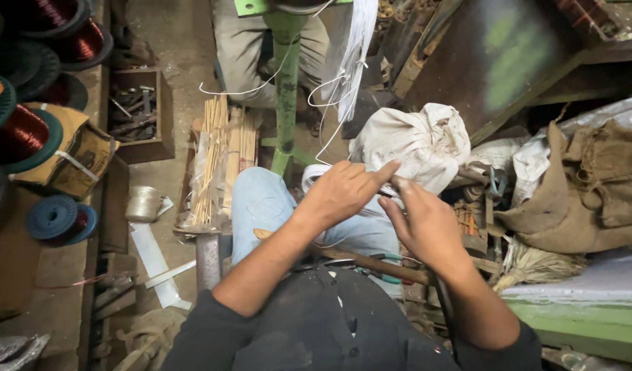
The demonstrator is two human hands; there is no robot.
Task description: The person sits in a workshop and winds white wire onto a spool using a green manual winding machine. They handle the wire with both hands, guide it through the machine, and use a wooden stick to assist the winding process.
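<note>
My left hand (343,189) and my right hand (426,223) meet above my knee in blue jeans (268,206). Both pinch a thin white string (333,124) that runs up toward a bundle of white strings (354,48) hanging by a green metal post (286,82). The fingertips touch near the white cloth sack (419,141). A wooden-handled tool (371,262) and teal-handled pliers (385,276) lie across my lap, under my wrists.
Spools of copper wire (24,134) stack at the left, with a blue spool (55,216) below. A wooden box of metal tools (141,113), a bundle of thin sticks (220,161), burlap sacks (591,189) and a person's legs (247,48) surround me.
</note>
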